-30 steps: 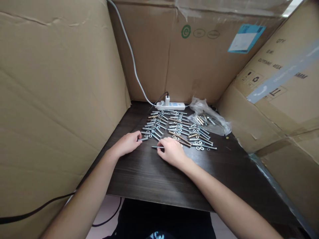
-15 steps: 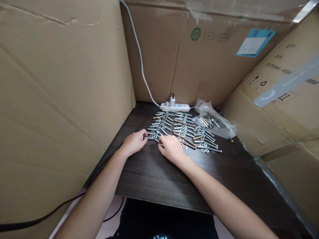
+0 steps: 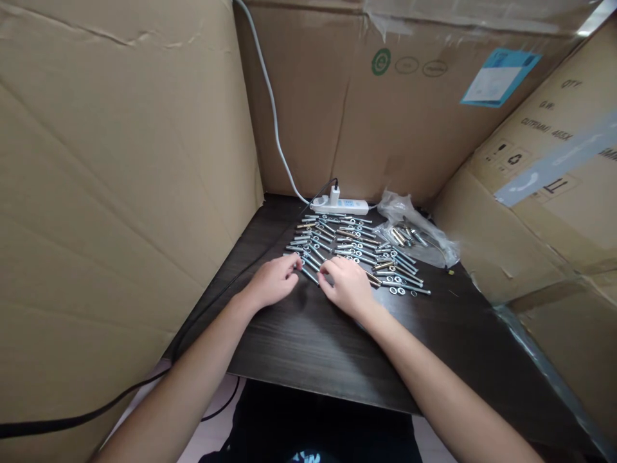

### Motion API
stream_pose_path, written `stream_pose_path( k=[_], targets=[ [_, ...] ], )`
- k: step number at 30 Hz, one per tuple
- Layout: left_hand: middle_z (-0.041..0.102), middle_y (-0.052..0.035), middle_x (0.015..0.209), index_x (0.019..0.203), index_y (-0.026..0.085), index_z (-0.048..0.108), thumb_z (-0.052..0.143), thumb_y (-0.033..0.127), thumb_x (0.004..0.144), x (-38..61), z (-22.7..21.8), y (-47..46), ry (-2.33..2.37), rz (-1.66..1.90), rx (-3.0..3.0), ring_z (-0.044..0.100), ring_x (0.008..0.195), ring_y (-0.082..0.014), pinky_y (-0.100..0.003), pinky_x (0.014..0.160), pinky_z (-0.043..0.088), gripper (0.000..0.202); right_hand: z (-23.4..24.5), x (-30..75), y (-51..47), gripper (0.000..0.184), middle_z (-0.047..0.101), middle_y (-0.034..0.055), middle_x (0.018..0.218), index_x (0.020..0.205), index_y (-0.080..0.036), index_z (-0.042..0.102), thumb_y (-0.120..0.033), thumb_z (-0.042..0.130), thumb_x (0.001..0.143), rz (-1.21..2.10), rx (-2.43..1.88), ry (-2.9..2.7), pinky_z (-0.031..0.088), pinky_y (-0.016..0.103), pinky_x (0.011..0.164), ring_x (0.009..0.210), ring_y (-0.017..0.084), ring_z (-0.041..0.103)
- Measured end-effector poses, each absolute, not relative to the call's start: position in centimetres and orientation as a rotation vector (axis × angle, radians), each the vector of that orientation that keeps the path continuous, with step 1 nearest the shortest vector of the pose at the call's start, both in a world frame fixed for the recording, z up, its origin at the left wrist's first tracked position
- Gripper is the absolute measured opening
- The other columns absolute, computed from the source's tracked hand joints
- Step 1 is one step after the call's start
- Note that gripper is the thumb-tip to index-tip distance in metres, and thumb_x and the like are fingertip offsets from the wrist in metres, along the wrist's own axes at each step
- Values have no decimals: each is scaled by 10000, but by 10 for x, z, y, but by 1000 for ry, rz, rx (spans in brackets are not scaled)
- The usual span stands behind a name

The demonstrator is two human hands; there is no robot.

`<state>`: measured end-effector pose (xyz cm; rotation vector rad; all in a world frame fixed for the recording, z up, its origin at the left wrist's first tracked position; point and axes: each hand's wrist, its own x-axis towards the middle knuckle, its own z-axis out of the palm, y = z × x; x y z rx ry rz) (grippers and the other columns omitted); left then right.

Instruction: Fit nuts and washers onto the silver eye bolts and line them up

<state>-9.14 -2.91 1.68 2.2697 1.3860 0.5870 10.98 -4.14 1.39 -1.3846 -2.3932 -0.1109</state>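
Hands [image 3: 274, 281] beside bolts [image 3: 310, 276], crumpled clear bag [image 3: 402, 207] with metal fasteners [image 3: 398, 236].

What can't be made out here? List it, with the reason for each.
All in the head view:
Whether the left grip holds anything: the hand itself hides it.
The rest of the brass-coloured bolt beside the right grip: that hand covers it.
Small writing on the blue label: too small.
Print on the dark clothing: cut off by the bottom edge.

Left hand [image 3: 272, 281] moved closer to right hand [image 3: 349, 286], bolt [image 3: 310, 276] between them swung from sideways to a slant
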Motion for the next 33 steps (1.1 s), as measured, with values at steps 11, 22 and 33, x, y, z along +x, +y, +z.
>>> stream_pose_path(
  k=[11, 22, 33],
  targets=[
    [497, -33, 820, 726, 182, 468, 385, -3, 742, -73, 1, -38, 1168, 437, 2571, 444, 830, -182, -279, 695, 372, 204, 8, 142, -42, 96, 590, 29, 764, 792, -188, 574, -220, 523, 867, 99, -1270, -2312, 385, 296, 760, 766, 182, 525],
    [459, -70, 1071, 963, 209, 537, 369, -27, 761, -72, 4, -39, 1321, 591, 2551, 434, 1033, -213, -344, 874, 447, 353, 8, 143, -44, 86, 594, 23, 751, 789, -193, 582, -204, 532, 859, 236, -1189, -2310, 405, 298, 751, 760, 174, 530],
    [484, -40, 932, 868, 186, 521, 400, 35, 789, -84, 5, -29, 1456, 944, 2337, 509, 890, -175, -295, 800, 431, 208, 95, 189, -45, 114, 634, 36, 832, 857, -199, 612, -254, 524, 903, 173, -1067, -1922, 465, 291, 723, 773, 154, 581]
  ],
)
